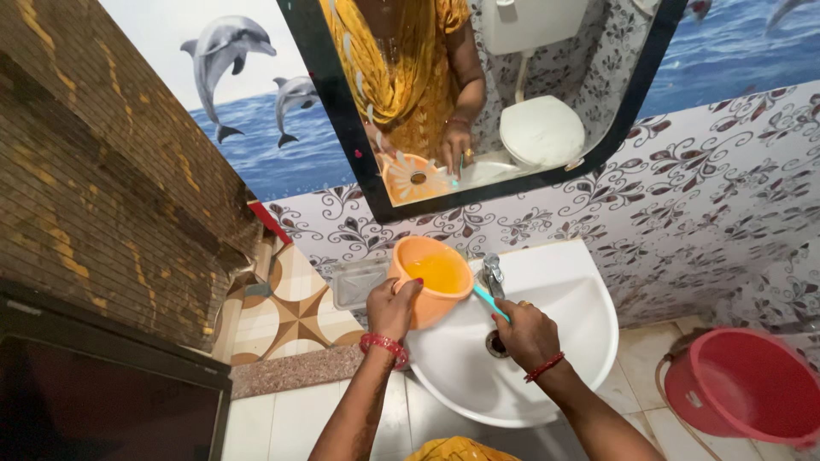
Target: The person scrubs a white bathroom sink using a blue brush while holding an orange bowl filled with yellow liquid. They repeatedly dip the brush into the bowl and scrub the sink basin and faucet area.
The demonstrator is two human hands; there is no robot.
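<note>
Left hand [391, 309] grips the orange plastic mug [430, 288] by its handle, tilted over the white basin [589, 316]'s rim; it looks light, rigid, likely slick when wet. Right hand [527, 335] pinches a thin teal brush handle [490, 302] just beside the tap [493, 275].

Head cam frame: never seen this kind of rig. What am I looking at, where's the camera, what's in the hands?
There is no machine here. The one picture comes from a camera worn on a person's head, looking down at their own two bare hands over a white washbasin with a metal tap on its rim. The left hand grips an orange plastic mug by its handle, tilted over the basin. The right hand holds a slim teal stick, probably a toothbrush handle. The mirror above reflects the person's front and a toilet behind. A red bucket stands on the floor to the right.
</note>
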